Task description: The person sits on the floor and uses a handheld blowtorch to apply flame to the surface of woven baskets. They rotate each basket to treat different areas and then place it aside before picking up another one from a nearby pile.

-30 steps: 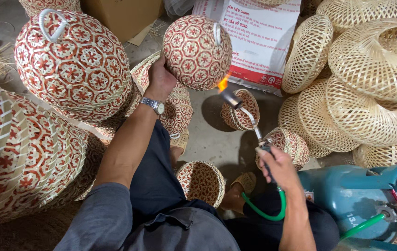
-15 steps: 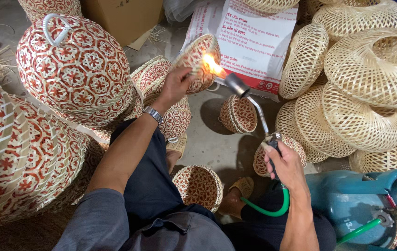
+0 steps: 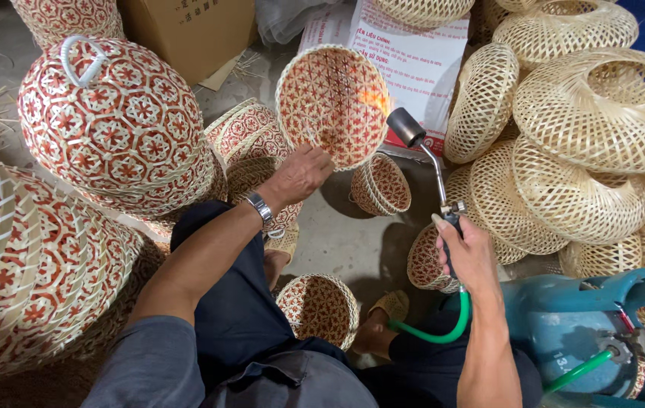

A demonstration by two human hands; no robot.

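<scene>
My left hand [image 3: 301, 175] grips the lower rim of a red-and-white woven basket [image 3: 331, 102], holding it up with its open inside turned toward me. My right hand [image 3: 464, 253] is closed on the handle of a gas torch [image 3: 426, 155]. The torch's black nozzle points at the basket's inner right side, where a small orange flame [image 3: 374, 100] plays on the weave. A green hose [image 3: 443, 329] runs from the torch handle down past my right forearm.
Large red-and-white woven domes [image 3: 114, 125] are stacked at left. Plain natural bamboo baskets [image 3: 579, 143] pile up at right. Small patterned baskets [image 3: 321, 306] lie on the concrete floor around my legs. A blue gas cylinder [image 3: 594, 332] stands at lower right, a cardboard box [image 3: 186, 30] behind.
My left hand has turned the basket from its rounded outside to its open inside facing me. The torch flame moved from the basket's outer rim to the inner wall.
</scene>
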